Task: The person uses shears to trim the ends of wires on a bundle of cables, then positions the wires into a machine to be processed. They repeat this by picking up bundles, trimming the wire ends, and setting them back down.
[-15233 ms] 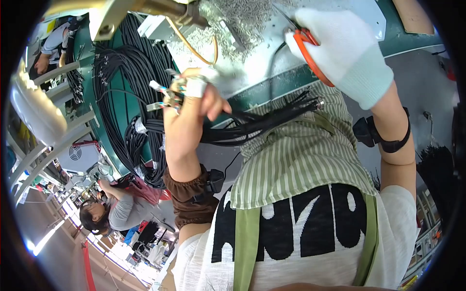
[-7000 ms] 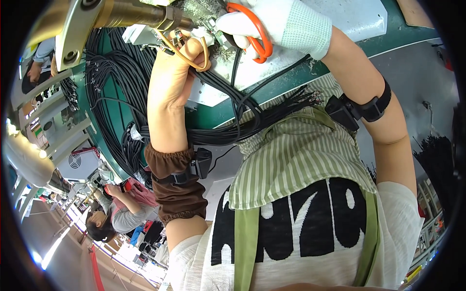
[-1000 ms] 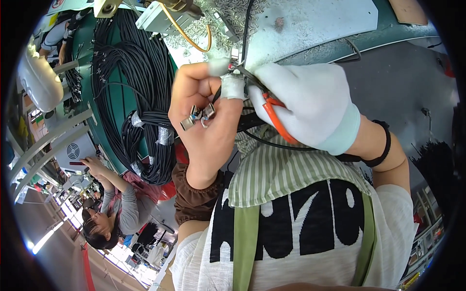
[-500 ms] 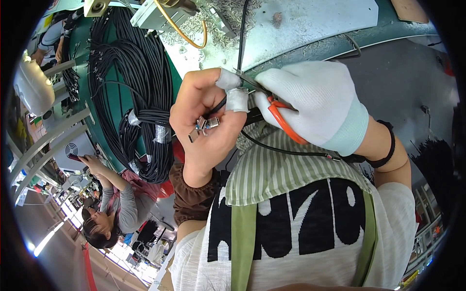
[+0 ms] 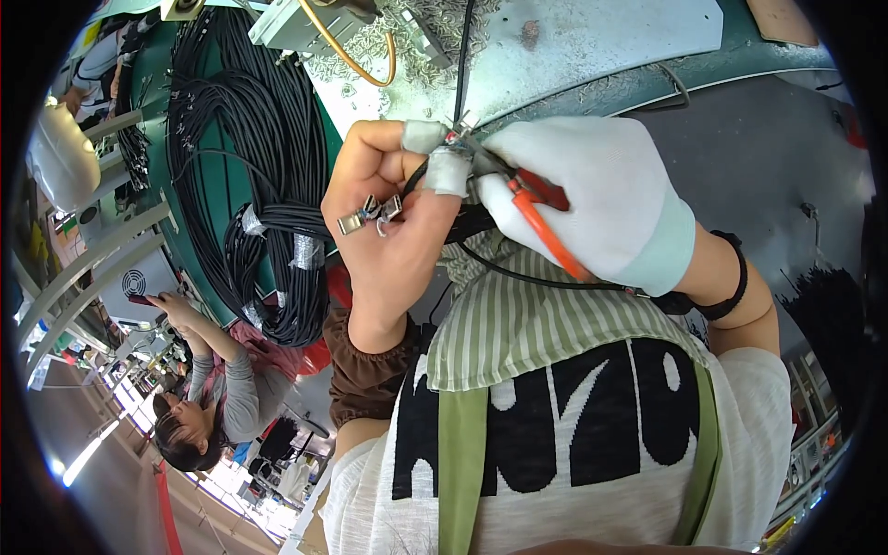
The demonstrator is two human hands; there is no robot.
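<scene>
My left hand, with white tape wrapped round its thumb and index finger, is closed on a black cable. Between the taped fingertips the cable's end shows bare, splayed wires with a bit of red. Small silver metal connectors lie against the palm. In a white glove, my right hand grips red-handled cutters, whose dark jaws meet the wire end beside the left fingertips; whether the jaws are closed is hidden. Another black cable hangs below the hands across the striped apron.
Bundles of black cable lie on the green table at the left. Metal equipment with a yellow tube stands ahead, amid many small metal pieces on a pale board. A person sits at the lower left, and more black cables hang at the right.
My left hand has turned slightly, and the connectors in its palm have shifted left. Splayed wires now show at the fingertips. The cutters have tilted, with more of their red handles visible.
</scene>
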